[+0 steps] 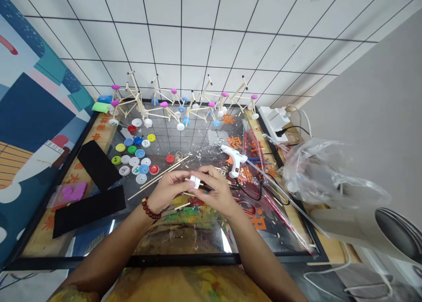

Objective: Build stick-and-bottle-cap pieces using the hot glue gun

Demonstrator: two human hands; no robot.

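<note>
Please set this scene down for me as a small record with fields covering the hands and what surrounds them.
Left hand: fingers pinching a small white piece
Right hand: fingers on the same white piece
Left wrist: beaded bracelet
Left of hands: loose bottle caps in several colours; two black strips farther left
Right of hands: white glue gun lying on the table
Far edge: row of stick-and-cap figures
Far right corner: white power strip, with plugs in it

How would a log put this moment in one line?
left hand: holds white piece | right hand: holds same piece | glue gun: right of hands | loose caps: ahead, left | stick models: at back
</note>
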